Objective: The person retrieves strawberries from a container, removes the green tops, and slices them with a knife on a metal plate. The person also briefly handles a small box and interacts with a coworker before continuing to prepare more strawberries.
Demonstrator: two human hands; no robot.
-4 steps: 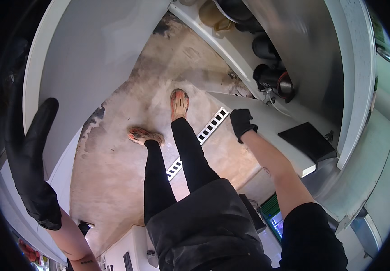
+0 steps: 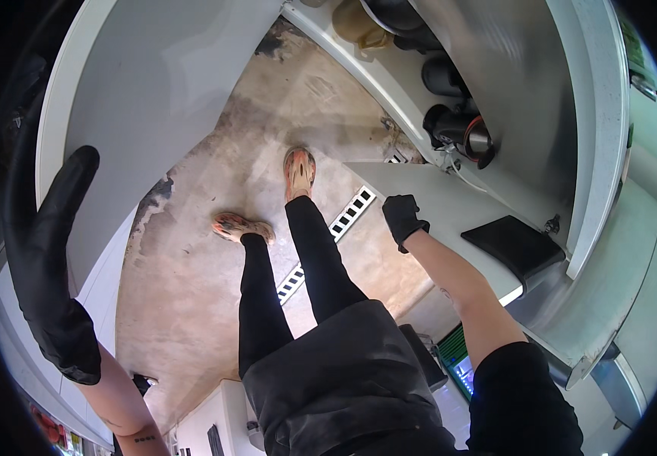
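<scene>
Head view: our right hand (image 2: 403, 218), black-gloved and curled loosely shut, rests on the edge of the open white door (image 2: 450, 205), just left of a flat black pad (image 2: 514, 245). Our left hand (image 2: 49, 258), gloved too, lies spread flat against the white worktop (image 2: 146, 91). Below, stained concrete floor (image 2: 191, 289) and a striped drain grate (image 2: 328, 243).

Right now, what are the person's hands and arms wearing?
Both hands wear black gloves that end at the wrist: the left hand and the right hand. The forearms are bare. The right arm has a short black sleeve at the top. The left forearm carries a small dark tattoo near the lower edge.
</scene>
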